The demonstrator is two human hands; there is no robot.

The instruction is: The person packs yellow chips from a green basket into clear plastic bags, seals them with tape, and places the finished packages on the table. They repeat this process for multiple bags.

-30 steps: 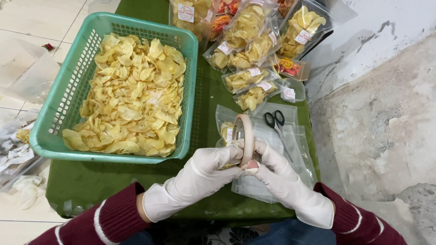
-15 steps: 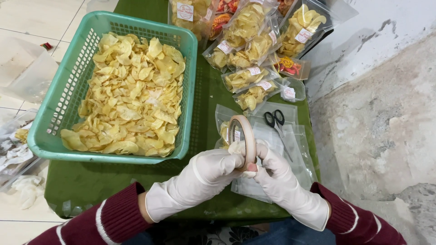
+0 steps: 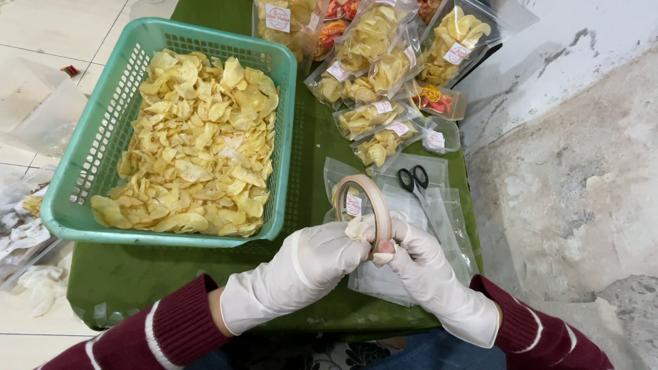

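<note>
Both my hands wear white gloves and meet over a low green table (image 3: 137,274). Between them stands a roll of clear tape (image 3: 372,199), held upright on its edge. My left hand (image 3: 312,264) grips the roll's lower left side. My right hand (image 3: 418,260) pinches its lower right edge with thumb and fingertips. Under the roll lies a stack of empty clear bags (image 3: 445,219), one with a small label. Black scissors (image 3: 414,181) rest on the bags just behind the roll.
A teal plastic basket (image 3: 75,178) full of yellow chips fills the table's left half. Several sealed bags of chips (image 3: 373,48) are piled at the far right. Loose plastic bags (image 3: 27,226) lie on the tiled floor at left. A rough wall stands at right.
The tape roll has turned a little in my hands and tilted more upright. My hands have stayed in about the same place.
</note>
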